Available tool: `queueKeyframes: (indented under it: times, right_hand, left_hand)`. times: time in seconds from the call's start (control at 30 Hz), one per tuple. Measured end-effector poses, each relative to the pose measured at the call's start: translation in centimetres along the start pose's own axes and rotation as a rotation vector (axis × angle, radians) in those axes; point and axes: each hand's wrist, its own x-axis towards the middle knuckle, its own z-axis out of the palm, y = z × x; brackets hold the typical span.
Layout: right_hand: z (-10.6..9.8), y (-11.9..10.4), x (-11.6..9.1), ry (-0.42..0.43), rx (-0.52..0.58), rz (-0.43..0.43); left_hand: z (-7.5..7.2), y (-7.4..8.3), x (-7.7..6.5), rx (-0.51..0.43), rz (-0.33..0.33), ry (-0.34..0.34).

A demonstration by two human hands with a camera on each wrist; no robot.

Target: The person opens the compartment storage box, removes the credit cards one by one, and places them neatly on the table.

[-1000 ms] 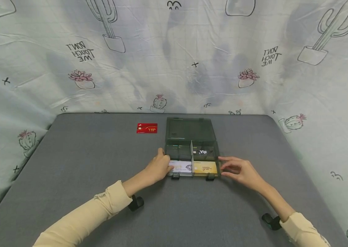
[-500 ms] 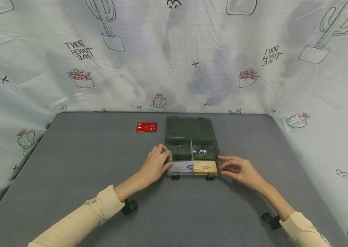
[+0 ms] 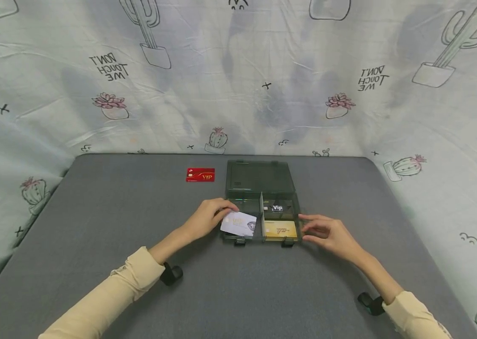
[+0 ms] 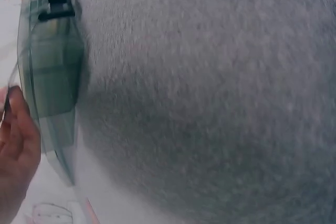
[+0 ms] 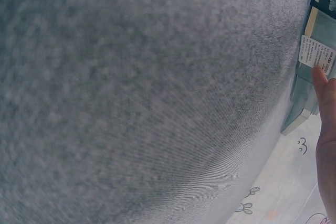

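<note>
In the head view, my left hand [image 3: 204,219] pinches a white VIP card [image 3: 239,224] by its upper left corner. The card is tilted over the front left compartment of a clear dark-green divided box [image 3: 259,176], whose lid lies back. A yellow VIP card [image 3: 280,230] sits in the front right compartment, a black Vip card [image 3: 277,208] in the rear right one. My right hand [image 3: 327,233] has its fingertips at the box's right side. In the right wrist view, one fingertip touches a white printed label [image 5: 316,53] on that side.
A red VIP card [image 3: 200,174] lies on the grey table [image 3: 137,207], to the left of the lid. Two black latches, one being the left latch [image 3: 240,242], stick out at the box's front. Behind the table hangs a cactus-print cloth [image 3: 247,108].
My left hand has lifted the white card out of its compartment and tilted it, drawing slightly left. My right hand stays in place beside the box.
</note>
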Motion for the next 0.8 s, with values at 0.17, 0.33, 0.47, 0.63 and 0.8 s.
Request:
queueKeyframes:
  times: [0.17, 0.33, 0.47, 0.63, 0.8]
  right_hand:
    - [0.2, -1.3, 0.0, 0.008, 0.006, -0.003]
    - [0.1, -3.2, 0.2, 0.003, 0.014, 0.010]
    - [0.1, -2.8, 0.2, 0.006, 0.025, 0.005]
    - [0.4, -0.8, -0.1, 0.013, 0.030, -0.003]
    - [0.4, -0.2, -0.1, 0.014, 0.022, 0.010]
  left_hand:
    - [-0.7, -0.7, -0.7, -0.086, -0.070, -0.065]
    - [-1.6, -1.1, -1.2, -0.118, -0.106, -0.116]
    - [-2.3, -0.9, -1.1, -0.070, -0.111, -0.148]
    - [-2.6, -0.7, -1.1, 0.017, -0.113, -0.187]
    - [-2.5, -0.3, -1.0, 0.102, -0.077, -0.208]
